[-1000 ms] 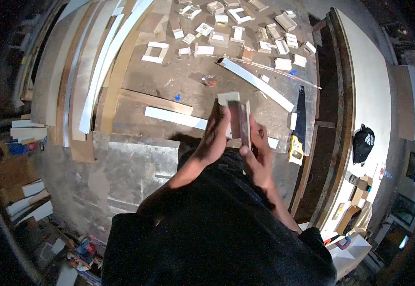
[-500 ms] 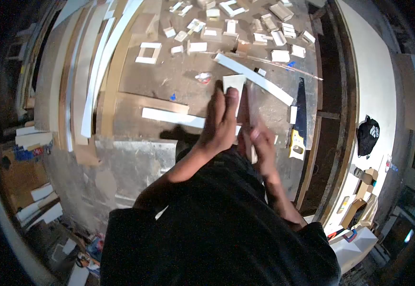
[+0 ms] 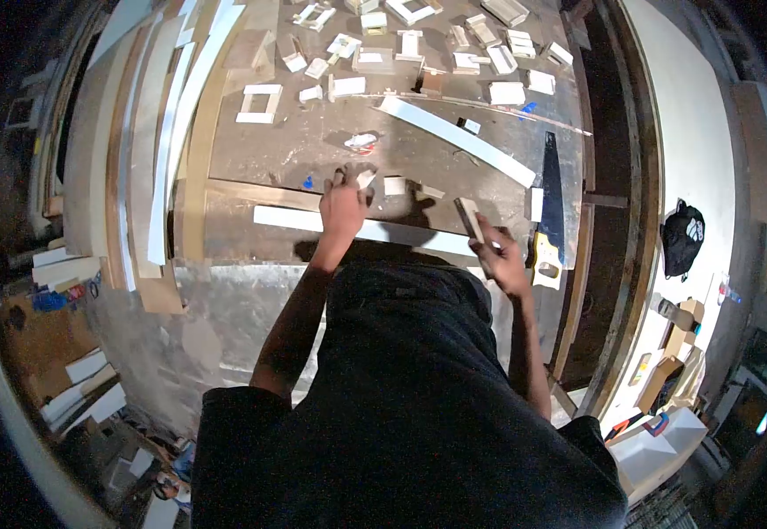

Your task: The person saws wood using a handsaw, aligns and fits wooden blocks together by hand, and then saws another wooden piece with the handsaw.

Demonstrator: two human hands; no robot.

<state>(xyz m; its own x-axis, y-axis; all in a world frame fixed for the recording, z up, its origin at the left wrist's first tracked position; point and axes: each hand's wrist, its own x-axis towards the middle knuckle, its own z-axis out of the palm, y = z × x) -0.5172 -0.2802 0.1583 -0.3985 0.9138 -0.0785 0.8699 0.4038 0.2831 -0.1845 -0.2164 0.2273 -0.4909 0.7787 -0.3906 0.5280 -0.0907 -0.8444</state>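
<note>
My left hand is over the brown work table, its fingers around a small pale wood piece. Just right of it lie a small white block and another small pale piece. My right hand grips a narrow wooden piece, held tilted above the right end of a long white strip. A second white strip lies slanted farther back.
Several small wooden frames and boxes are spread across the back. A handsaw lies at the right edge. Long boards stand along the left. A black cap rests on the white surface at right.
My hands have moved apart, left hand to the left and down onto the table. The pieces held together are now separate, with small ones on the table and one in my right hand.
</note>
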